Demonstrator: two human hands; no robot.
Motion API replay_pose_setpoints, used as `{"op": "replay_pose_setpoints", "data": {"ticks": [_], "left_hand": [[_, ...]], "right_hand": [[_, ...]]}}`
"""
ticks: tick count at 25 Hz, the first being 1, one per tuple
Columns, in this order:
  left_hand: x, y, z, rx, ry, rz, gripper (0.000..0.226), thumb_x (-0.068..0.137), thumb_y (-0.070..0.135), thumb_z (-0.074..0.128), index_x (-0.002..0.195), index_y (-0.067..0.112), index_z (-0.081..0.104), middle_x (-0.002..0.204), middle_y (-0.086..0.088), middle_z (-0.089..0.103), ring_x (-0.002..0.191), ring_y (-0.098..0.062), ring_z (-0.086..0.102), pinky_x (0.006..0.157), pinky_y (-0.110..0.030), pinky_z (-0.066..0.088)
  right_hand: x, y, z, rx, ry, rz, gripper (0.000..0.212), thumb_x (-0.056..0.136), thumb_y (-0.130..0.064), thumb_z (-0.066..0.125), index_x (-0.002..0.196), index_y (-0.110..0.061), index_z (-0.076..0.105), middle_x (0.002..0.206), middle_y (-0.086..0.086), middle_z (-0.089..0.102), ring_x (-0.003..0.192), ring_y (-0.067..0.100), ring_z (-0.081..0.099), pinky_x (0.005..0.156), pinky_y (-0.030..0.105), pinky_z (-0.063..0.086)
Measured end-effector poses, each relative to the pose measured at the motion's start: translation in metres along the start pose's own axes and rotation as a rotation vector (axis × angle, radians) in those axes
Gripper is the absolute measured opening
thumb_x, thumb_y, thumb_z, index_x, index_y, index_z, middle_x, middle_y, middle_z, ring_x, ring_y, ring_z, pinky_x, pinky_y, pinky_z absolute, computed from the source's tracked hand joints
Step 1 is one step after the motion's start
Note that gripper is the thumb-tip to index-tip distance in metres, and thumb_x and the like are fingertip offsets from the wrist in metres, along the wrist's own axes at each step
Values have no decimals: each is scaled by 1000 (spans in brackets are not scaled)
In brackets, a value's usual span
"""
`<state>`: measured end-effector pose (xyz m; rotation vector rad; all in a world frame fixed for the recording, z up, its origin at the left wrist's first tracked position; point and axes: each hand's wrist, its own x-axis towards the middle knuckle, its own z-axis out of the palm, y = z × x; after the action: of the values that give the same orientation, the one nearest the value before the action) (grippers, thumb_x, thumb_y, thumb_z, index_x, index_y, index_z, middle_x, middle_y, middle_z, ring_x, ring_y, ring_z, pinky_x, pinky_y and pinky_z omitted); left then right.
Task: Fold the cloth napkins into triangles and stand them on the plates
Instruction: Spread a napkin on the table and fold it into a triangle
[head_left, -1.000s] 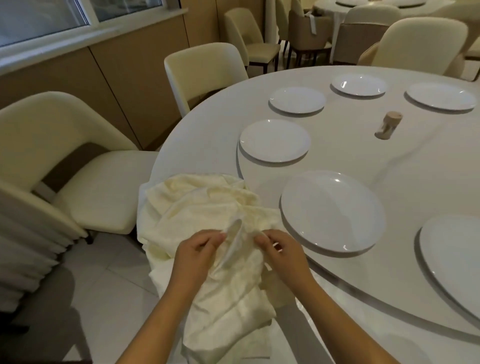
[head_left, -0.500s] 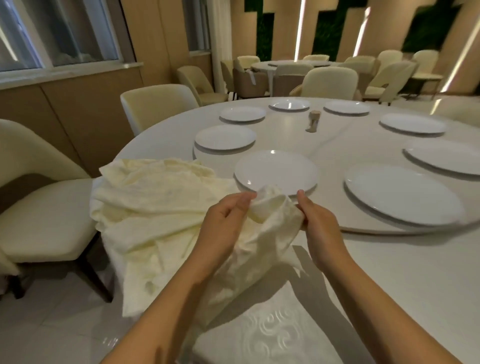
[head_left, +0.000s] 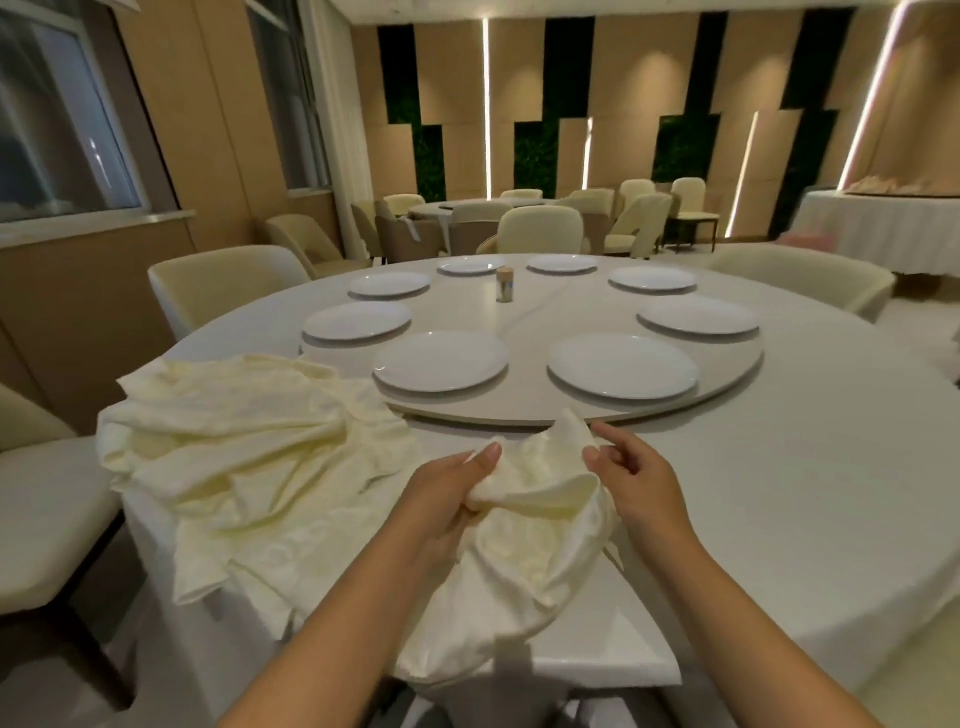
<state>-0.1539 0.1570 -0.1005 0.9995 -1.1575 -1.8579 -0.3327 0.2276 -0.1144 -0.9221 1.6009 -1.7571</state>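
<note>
- Your left hand (head_left: 447, 499) and right hand (head_left: 631, 475) are both pinching one napkin (head_left: 535, 525) at the table (head_left: 831, 467) edge, still unfolded.
- Plates (head_left: 441, 361) are sitting bare (pile (head_left: 234, 447) waiting beside you); you're just starting.

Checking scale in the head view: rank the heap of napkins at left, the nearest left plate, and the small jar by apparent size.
1. Heap of napkins, largest.
2. Nearest left plate.
3. Small jar, smallest, though it stands farther away.

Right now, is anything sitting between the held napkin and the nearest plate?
Nothing visible. Both the left hand and right hand grip the napkin; only bare table and the turntable's rim separate it from the nearest plate.
</note>
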Motion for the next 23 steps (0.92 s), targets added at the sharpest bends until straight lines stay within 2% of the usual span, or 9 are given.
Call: {"op": "replay_pose_setpoints", "data": {"ticks": [3, 8, 11, 12, 14, 15, 18, 21, 23], "left_hand": [[3, 12, 9, 47, -68, 35, 36, 85, 23, 66, 112, -1, 65, 109, -18, 70, 102, -30, 68, 90, -40, 54], [8, 40, 19, 255, -30, 366, 25, 94, 26, 57, 109, 9, 68, 106, -9, 73, 99, -26, 69, 90, -41, 54], [6, 69, 23, 381, -86, 464, 27, 96, 33, 52, 107, 15, 68, 103, -7, 73, 98, -27, 68, 87, -41, 54], [4, 80, 24, 437, -98, 480, 26, 96, 34, 52, 104, 16, 69, 101, -7, 73, 96, -26, 69, 85, -40, 55], [1, 100, 24, 520, -111, 472, 22, 95, 36, 55, 99, 20, 69, 96, -4, 74, 90, -22, 70, 81, -35, 57], [1, 110, 22, 549, -105, 453, 21, 93, 38, 57, 97, 22, 70, 93, -1, 74, 88, -20, 71, 79, -33, 57], [3, 134, 8, 614, -147, 406, 22, 91, 42, 58, 94, 23, 69, 89, 2, 75, 82, -15, 71, 71, -27, 56], [0, 142, -5, 660, -262, 353, 27, 85, 49, 57, 94, 27, 69, 91, 4, 74, 82, -12, 70, 71, -23, 54], [-1, 143, -12, 684, -283, 343, 26, 82, 49, 60, 96, 30, 71, 96, 4, 74, 90, -15, 70, 78, -27, 55]], "right_hand": [[4, -9, -16, -37, -16, -19, 16, 89, -20, 64, 104, -20, 71, 93, -1, 72, 87, 15, 68, 76, 26, 52], [20, -34, -15, -124, 17, -122, 10, 88, -20, 62, 82, -11, 60, 90, 0, 65, 82, 15, 58, 71, 24, 44], [33, -56, 3, 25, -225, -185, 8, 90, -24, 62, 97, -20, 58, 120, -7, 60, 112, 10, 56, 88, 23, 42], [37, -64, 9, 47, -331, -175, 24, 90, -37, 60, 112, -26, 55, 124, -8, 59, 118, 9, 53, 95, 25, 39], [46, -71, 19, -7, -533, -155, 51, 86, -59, 54, 128, -30, 47, 114, -6, 66, 114, 12, 56, 100, 31, 36], [49, -75, 23, -54, -626, -161, 56, 85, -61, 54, 125, -23, 54, 106, -2, 68, 107, 15, 59, 98, 32, 38], [55, -83, 29, -176, -795, -151, 56, 82, -59, 58, 112, -12, 66, 108, 2, 67, 102, 20, 60, 97, 33, 42], [57, -91, 45, -139, -889, -100, 56, 87, -59, 46, 133, -27, 49, 132, -8, 57, 122, 10, 53, 105, 33, 40], [57, -92, 55, -121, -936, -49, 55, 88, -53, 46, 133, -22, 51, 133, -1, 58, 122, 17, 55, 102, 35, 43]]}}
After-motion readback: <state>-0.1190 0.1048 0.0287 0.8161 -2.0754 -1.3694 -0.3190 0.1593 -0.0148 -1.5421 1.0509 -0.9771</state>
